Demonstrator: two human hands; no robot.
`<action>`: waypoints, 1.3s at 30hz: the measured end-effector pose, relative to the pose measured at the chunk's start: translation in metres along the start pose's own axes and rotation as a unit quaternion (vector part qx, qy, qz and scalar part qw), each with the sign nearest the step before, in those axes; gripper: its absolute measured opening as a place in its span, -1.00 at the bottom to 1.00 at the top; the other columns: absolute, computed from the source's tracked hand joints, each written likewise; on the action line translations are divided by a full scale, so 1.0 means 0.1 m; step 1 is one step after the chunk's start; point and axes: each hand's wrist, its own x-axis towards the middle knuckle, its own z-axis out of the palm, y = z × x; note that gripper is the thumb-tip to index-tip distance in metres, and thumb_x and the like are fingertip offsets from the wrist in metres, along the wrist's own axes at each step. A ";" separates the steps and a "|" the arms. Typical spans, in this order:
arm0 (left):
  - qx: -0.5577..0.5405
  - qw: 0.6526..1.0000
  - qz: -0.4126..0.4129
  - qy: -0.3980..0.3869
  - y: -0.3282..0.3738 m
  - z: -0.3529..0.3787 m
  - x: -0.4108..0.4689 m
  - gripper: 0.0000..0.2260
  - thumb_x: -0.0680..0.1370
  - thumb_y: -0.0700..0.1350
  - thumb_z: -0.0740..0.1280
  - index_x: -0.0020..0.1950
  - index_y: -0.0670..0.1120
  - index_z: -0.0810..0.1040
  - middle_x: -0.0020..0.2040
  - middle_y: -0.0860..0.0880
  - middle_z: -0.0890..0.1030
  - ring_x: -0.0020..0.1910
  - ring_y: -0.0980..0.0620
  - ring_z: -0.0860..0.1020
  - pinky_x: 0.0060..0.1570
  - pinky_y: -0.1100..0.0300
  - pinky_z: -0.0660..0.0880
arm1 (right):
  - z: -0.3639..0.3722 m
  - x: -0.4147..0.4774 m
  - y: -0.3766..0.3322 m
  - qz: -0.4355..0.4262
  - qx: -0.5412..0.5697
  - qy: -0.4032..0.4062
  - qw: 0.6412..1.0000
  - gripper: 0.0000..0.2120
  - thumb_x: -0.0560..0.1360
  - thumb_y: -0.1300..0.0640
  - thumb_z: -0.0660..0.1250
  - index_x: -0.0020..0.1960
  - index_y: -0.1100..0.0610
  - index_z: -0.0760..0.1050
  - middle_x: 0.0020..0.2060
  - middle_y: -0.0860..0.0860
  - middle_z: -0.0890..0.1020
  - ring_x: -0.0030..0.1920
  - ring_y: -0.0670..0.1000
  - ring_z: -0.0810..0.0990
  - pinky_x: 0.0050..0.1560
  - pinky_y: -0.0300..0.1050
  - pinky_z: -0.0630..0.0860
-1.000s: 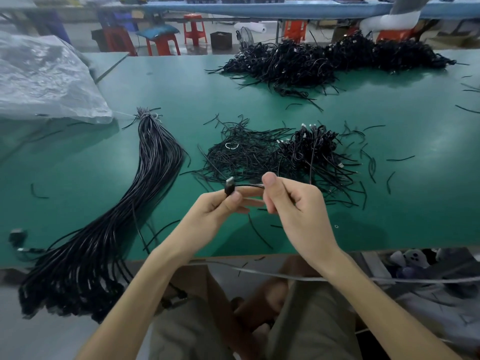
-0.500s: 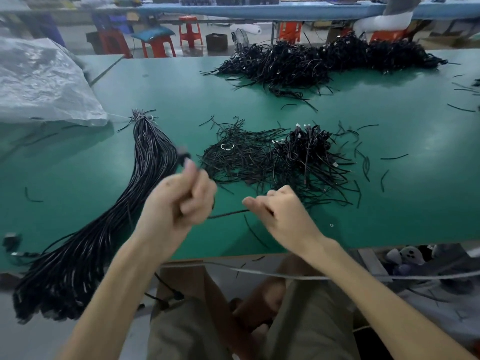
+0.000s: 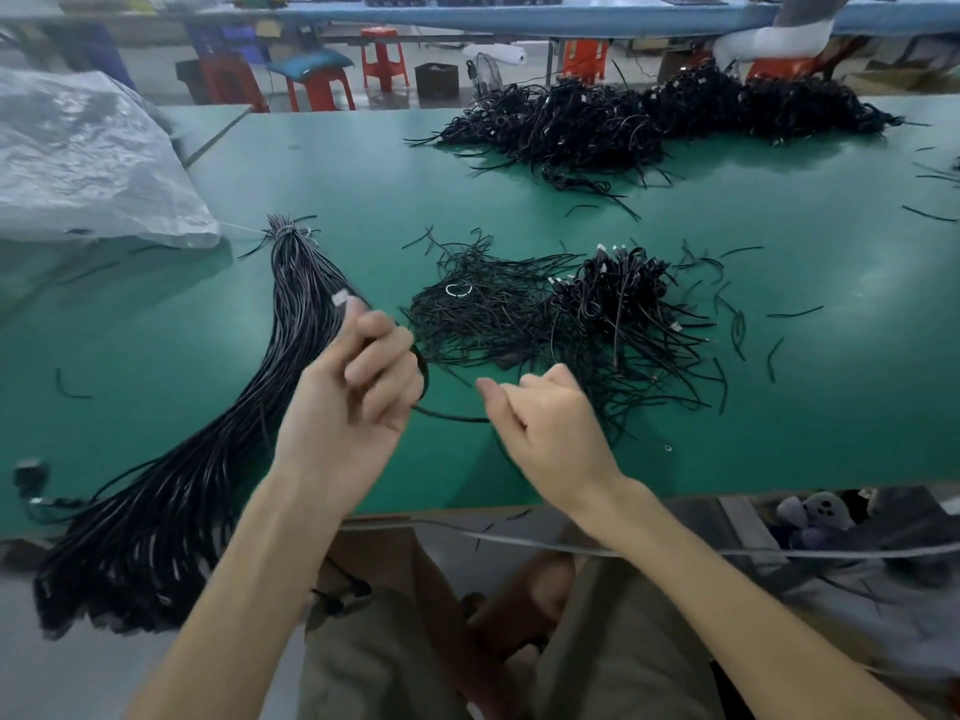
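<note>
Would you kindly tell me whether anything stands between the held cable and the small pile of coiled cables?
Nothing tall does. The left hand and right hand hold the cable above the table; only loose ties lie flat between it and the pile of coiled cables, probably low enough to pass over.

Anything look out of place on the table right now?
Stray ties lie scattered right of the tie pile, a pale ring sits on it, and the cable bundle overhangs the table edge. Held cable looks fine.
</note>
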 end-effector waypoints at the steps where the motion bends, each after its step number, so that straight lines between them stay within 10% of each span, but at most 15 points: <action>1: 0.128 0.991 -0.021 -0.027 0.07 0.00 -0.05 -0.64 0.67 0.10 0.22 -0.26 -0.01 0.53 -0.45 0.13 0.37 -0.53 0.18 0.25 -0.47 0.35 0.21 | -0.04 0.03 0.08 0.009 -0.016 0.010 1.000 -0.53 0.67 0.10 0.20 -0.43 0.07 0.32 -0.52 -0.05 0.27 -0.50 0.06 0.26 -0.20 0.08 0.47; 4: 0.588 0.795 -0.115 -0.096 0.02 -0.01 -0.11 -0.59 0.69 0.11 0.21 -0.26 -0.04 0.59 -0.46 0.05 0.50 -0.53 0.11 0.39 -0.47 0.35 0.32 | -0.15 0.18 0.20 0.034 -0.051 0.057 0.997 -0.51 0.66 0.13 0.28 -0.45 0.13 0.37 -0.53 -0.04 0.29 -0.50 0.06 0.27 -0.19 0.09 0.47; 6: 0.694 0.708 -0.121 -0.047 -0.16 -0.03 -0.05 -0.62 0.72 -0.01 0.18 -0.22 -0.03 0.63 -0.36 0.05 0.66 -0.41 0.12 0.58 -0.30 0.33 0.43 | -0.17 0.27 0.11 0.012 -0.061 0.091 0.994 -0.50 0.66 0.12 0.28 -0.46 0.13 0.36 -0.51 -0.08 0.24 -0.46 0.01 0.20 -0.18 0.02 0.41; 7: 0.681 0.727 -0.087 -0.004 -0.27 -0.01 -0.02 -0.65 0.72 -0.07 0.16 -0.16 -0.02 0.64 -0.29 0.09 0.71 -0.30 0.18 0.65 -0.19 0.34 0.45 | -0.16 0.28 0.03 -0.006 -0.062 0.109 0.992 -0.50 0.66 0.11 0.26 -0.45 0.13 0.36 -0.49 -0.10 0.23 -0.43 -0.01 0.17 -0.17 -0.02 0.36; 10: 0.352 0.931 -0.016 0.090 -0.49 -0.01 0.08 -0.64 0.71 0.00 0.11 0.25 -0.18 0.59 0.16 -0.01 0.72 0.20 0.14 0.64 0.19 0.28 0.53 | -0.05 0.21 -0.23 -0.008 -0.019 0.095 0.995 -0.53 0.69 0.07 0.20 -0.38 0.15 0.44 -0.50 -0.04 0.36 -0.41 -0.03 0.22 -0.16 -0.05 0.30; 12: 0.122 0.989 -0.025 0.080 -0.53 0.01 0.13 -0.51 0.72 0.09 0.02 0.43 -0.21 0.45 0.37 -0.09 0.60 0.37 0.03 0.55 0.30 0.18 0.51 | 0.04 0.11 -0.30 0.037 0.029 0.035 0.998 -0.53 0.70 0.01 0.15 -0.33 0.17 0.46 -0.46 0.03 0.49 -0.41 0.03 0.33 -0.15 0.01 0.36; 22: 0.128 0.988 0.051 0.073 -0.44 0.01 0.07 -0.66 0.68 0.06 0.15 -0.17 -0.04 0.58 -0.30 0.03 0.54 -0.29 0.03 0.60 -0.03 0.13 0.61 | -0.01 -0.01 -0.25 0.201 0.189 -0.117 0.954 -0.70 0.62 -0.12 0.32 -0.09 0.08 0.60 -0.38 -0.17 0.58 -0.28 -0.10 0.56 -0.10 -0.14 0.44; 28: 0.216 0.976 0.033 0.014 -0.47 0.00 0.04 -0.70 0.63 0.08 0.19 -0.20 -0.03 0.54 -0.29 -0.03 0.59 -0.24 -0.03 0.65 -0.10 0.06 0.57 | -0.07 0.10 -0.21 0.280 0.362 -0.187 0.869 -0.58 0.53 0.24 0.48 0.33 0.12 0.41 -0.13 -0.12 0.65 -0.13 -0.06 0.64 0.04 -0.13 0.62; 33: 0.220 0.975 -0.028 -0.024 -0.42 -0.01 -0.01 -0.68 0.68 -0.07 0.15 -0.15 -0.09 0.62 -0.18 -0.12 0.66 -0.10 -0.10 0.67 0.01 0.09 0.59 | -0.10 0.08 -0.19 0.226 0.358 -0.170 0.890 -0.70 0.47 0.40 0.45 0.16 0.21 0.56 -0.22 -0.06 0.58 -0.21 -0.02 0.50 0.00 0.22 0.59; 39: 0.338 0.939 -0.067 -0.010 -0.20 0.04 -0.10 -0.67 0.67 -0.16 0.17 0.08 -0.40 0.59 0.02 -0.34 0.68 0.08 -0.20 0.66 0.13 0.08 0.61 | -0.04 -0.04 -0.25 0.187 0.291 -0.104 0.933 -0.63 0.43 0.15 0.59 0.21 0.10 0.64 -0.08 -0.02 0.64 -0.04 -0.12 0.61 0.04 -0.29 0.51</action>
